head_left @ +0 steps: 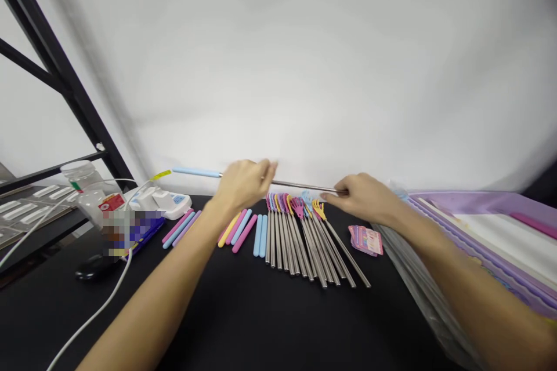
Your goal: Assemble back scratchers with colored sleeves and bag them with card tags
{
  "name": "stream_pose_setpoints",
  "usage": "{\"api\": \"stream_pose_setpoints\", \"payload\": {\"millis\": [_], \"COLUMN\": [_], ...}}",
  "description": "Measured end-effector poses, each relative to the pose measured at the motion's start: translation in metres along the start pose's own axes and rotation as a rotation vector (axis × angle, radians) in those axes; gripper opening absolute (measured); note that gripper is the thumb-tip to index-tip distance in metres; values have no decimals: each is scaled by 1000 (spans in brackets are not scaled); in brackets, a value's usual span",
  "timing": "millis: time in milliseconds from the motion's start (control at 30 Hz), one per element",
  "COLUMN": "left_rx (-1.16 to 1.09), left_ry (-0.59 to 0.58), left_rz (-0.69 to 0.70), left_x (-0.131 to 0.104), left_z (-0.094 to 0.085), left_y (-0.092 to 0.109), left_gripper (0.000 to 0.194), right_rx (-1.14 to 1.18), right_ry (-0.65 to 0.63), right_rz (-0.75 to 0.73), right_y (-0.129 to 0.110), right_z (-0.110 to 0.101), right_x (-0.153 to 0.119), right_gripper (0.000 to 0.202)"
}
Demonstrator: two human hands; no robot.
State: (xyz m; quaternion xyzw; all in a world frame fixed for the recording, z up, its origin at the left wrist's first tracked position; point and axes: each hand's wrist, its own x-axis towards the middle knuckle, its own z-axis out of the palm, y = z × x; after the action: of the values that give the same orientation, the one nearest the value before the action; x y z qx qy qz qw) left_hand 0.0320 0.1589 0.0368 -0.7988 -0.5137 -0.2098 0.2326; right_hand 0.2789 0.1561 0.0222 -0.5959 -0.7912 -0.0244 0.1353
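A long telescopic back scratcher (304,186) with a metal rod and a light blue handle is held level above the back of the table. My left hand (246,184), slightly blurred, is closed around the rod near the handle. Farther right, my right hand (365,196) is closed on the rod's other end, and its fingers hide the tip. Below them lies a fanned row of back scratchers (300,237) with metal rods and pink, blue, purple and yellow claw heads. To their left are loose blue handles (260,236) and mixed coloured handles (237,229).
More coloured handles (183,227) lie by a white power strip (172,204). A clear bottle (82,185), black mouse (98,267) and white cable (115,290) are at left. Small pink cards (366,240) and purple packaging (491,255) are at right. A white wall (304,69) stands behind.
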Motion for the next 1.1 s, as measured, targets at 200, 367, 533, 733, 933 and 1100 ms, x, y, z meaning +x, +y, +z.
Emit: {"api": "stream_pose_setpoints", "payload": {"millis": [200,367,533,733,933,1100], "left_rx": [22,19,95,90,-36,115], "left_ry": [19,-6,71,32,-48,-133], "left_rz": [76,25,-127,-41,193,3], "left_x": [2,-6,-16,-12,-12,-25], "left_z": [0,-3,-18,-1,1,-1], "left_y": [6,-21,-69,-4,17,-36], "left_gripper": [54,46,46,47,48,64], "right_rx": [26,-52,-116,-37,51,-133], "right_ry": [22,3,98,79,18,49], "right_rz": [-3,73,150,65,-96,78], "right_y": [-7,15,51,-2,-15,20], "right_z": [-2,-14,-23,-4,2,-11], "right_x": [-13,-26,-42,-32,-24,-31], "right_gripper": [50,46,47,39,35,35]}}
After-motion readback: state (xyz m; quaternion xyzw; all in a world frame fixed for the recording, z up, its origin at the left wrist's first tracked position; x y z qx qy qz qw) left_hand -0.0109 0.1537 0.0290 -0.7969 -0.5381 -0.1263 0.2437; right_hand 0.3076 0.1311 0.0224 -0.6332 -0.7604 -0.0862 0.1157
